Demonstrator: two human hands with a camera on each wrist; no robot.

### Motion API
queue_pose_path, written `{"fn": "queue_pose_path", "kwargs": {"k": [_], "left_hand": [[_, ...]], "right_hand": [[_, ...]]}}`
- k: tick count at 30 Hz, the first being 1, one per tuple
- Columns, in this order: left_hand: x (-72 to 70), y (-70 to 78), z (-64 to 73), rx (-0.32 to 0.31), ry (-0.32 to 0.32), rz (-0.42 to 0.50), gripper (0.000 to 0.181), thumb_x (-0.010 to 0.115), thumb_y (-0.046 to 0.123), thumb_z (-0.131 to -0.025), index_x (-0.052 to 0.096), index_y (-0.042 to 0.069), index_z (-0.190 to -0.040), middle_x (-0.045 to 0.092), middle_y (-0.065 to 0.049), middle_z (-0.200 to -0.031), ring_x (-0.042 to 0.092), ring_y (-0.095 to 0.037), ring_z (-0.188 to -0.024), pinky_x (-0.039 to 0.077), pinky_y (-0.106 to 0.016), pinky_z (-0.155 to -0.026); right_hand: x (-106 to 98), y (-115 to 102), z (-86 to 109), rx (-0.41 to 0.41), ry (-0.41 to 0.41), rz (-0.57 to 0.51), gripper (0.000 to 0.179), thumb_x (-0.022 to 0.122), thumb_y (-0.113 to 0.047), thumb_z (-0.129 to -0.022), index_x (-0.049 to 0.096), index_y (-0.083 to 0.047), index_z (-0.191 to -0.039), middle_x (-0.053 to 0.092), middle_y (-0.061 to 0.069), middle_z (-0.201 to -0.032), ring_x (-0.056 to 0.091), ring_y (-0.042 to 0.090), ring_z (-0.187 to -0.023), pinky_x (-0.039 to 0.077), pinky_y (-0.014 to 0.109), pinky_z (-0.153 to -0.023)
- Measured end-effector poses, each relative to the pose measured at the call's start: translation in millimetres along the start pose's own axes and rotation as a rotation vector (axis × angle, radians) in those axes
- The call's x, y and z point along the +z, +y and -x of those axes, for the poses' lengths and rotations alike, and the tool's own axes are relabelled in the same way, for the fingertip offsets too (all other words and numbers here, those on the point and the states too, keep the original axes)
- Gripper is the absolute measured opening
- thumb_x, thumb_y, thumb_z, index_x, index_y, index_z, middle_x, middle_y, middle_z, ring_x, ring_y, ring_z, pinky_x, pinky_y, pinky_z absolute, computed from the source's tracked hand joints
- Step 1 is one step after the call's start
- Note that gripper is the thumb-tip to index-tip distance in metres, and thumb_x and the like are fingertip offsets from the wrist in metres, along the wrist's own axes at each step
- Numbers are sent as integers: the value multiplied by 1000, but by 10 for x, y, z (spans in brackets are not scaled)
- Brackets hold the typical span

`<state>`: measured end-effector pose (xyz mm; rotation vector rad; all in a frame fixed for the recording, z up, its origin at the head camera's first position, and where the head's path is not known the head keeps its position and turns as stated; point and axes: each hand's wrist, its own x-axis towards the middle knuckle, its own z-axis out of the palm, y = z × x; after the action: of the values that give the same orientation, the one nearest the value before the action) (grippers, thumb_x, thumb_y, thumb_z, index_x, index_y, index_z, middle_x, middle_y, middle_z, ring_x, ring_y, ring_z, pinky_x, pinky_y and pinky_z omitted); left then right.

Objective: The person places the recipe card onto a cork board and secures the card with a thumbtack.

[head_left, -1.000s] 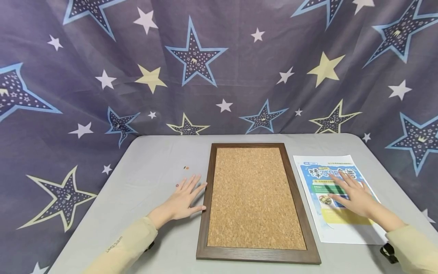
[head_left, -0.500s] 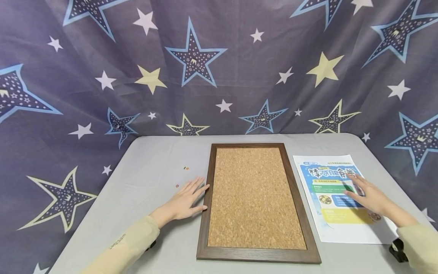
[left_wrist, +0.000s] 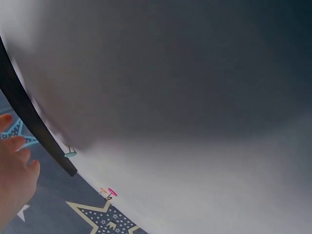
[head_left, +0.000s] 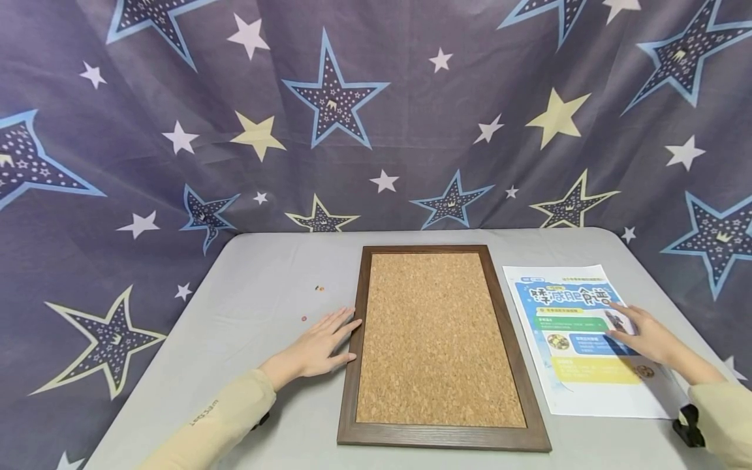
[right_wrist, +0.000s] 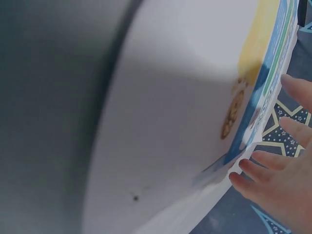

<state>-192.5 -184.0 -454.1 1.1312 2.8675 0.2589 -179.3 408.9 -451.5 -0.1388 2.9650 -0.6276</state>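
Note:
A framed cork board (head_left: 440, 339) with a dark brown border lies at the middle of the grey table. My left hand (head_left: 314, 347) is at its left edge, fingers extended, with the fingertips right at the frame. To the right of the board lies a printed poster (head_left: 564, 398) with blue, green and yellow blocks of text. Over the poster's right part is my right hand (head_left: 649, 336), its fingers spread and bent a little. Those fingers (right_wrist: 265, 170) show apart in the right wrist view, with nothing between them. Small coloured push pins (head_left: 320, 288) lie left of the board.
In the left wrist view a turquoise push pin (left_wrist: 70, 154) and a pink push pin (left_wrist: 112, 192) stand out near the table's far edge. A dark curtain (head_left: 411, 130) printed with stars hangs behind and beside the table (head_left: 264, 274).
My right hand has drawn back to the right, from over the poster's middle to near its right edge. The left hand has shifted slightly towards the board; board and poster stay put.

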Motion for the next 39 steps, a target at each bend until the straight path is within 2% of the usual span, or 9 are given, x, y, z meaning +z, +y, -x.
{"fn": "queue_pose_path", "kwargs": {"k": [9, 19, 25, 34, 39], "left_hand": [[31, 5, -4, -8, -18, -2, 60, 41, 43, -91, 29, 10, -138, 18, -9, -146, 14, -23, -133, 12, -39, -107], [27, 21, -10, -32, -39, 9, 59, 40, 44, -90, 29, 11, -138, 18, -7, -146, 15, -21, -133, 11, -37, -108], [19, 34, -12, -40, -46, 19, 59, 41, 44, -90, 30, 11, -138, 18, -7, -146, 15, -21, -133, 12, -38, -108], [20, 39, -8, -45, -43, 31, 59, 41, 43, -90, 30, 10, -138, 19, -8, -146, 16, -21, -133, 12, -39, -108], [35, 33, -10, -48, -43, 21, 58, 41, 43, -90, 30, 11, -138, 19, -8, -146, 16, -21, -133, 12, -38, -108]], "right_hand": [[33, 115, -45, -79, 62, 16, 62, 66, -17, -75, 39, 23, -115, 37, 45, -113, 35, 58, -101, 31, 64, -80], [-15, 156, -53, -29, 46, -40, 67, 71, -21, -71, 42, 22, -113, 38, 46, -110, 37, 57, -99, 32, 63, -79], [-30, 195, -73, 4, 28, -87, 70, 72, -22, -69, 41, 22, -114, 40, 44, -108, 43, 52, -94, 34, 61, -76], [-63, 215, -100, 68, -10, -74, 75, 72, -26, -69, 38, 21, -117, 34, 47, -113, 36, 55, -98, 31, 64, -79], [-90, 196, -92, 51, 17, -57, 66, 72, -19, -69, 43, 20, -113, 37, 46, -110, 39, 55, -95, 33, 62, -77]]}}
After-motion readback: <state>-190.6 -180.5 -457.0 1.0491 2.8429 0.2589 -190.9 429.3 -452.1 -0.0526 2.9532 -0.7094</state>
